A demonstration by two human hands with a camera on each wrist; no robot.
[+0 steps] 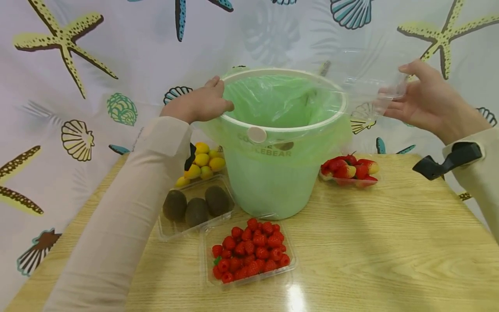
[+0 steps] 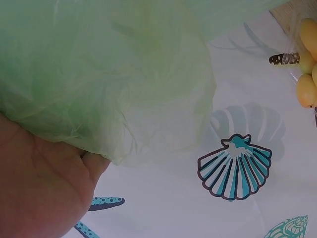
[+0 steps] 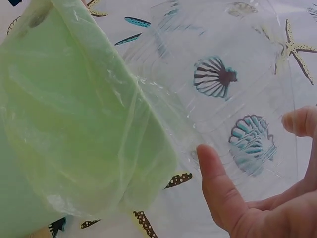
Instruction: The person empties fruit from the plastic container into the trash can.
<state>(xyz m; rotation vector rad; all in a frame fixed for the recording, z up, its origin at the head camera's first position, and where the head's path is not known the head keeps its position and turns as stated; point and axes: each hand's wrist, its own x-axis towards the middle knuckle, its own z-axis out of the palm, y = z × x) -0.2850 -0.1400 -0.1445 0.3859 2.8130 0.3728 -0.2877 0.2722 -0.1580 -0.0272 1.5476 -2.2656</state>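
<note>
A pale bucket (image 1: 273, 186) lined with a thin green bag (image 1: 280, 99) stands at the back middle of the wooden table. My left hand (image 1: 199, 104) grips the bucket's left rim, fingers curled over the edge. In the left wrist view, the palm of my left hand (image 2: 39, 193) lies against the green bag (image 2: 99, 74). My right hand (image 1: 425, 102) is raised to the right of the rim and pinches an empty clear plastic box (image 1: 370, 95) between thumb and fingers. In the right wrist view, my right hand (image 3: 247, 203) holds the clear box (image 3: 223, 89) beside the bag (image 3: 74, 124).
Clear trays sit around the bucket: raspberries (image 1: 249, 251) in front, three kiwis (image 1: 195, 208) front left, yellow fruits (image 1: 202, 164) left, strawberries (image 1: 351, 170) right. The wooden table (image 1: 390, 242) stretches to the right. A sea-patterned curtain (image 1: 78, 86) hangs behind.
</note>
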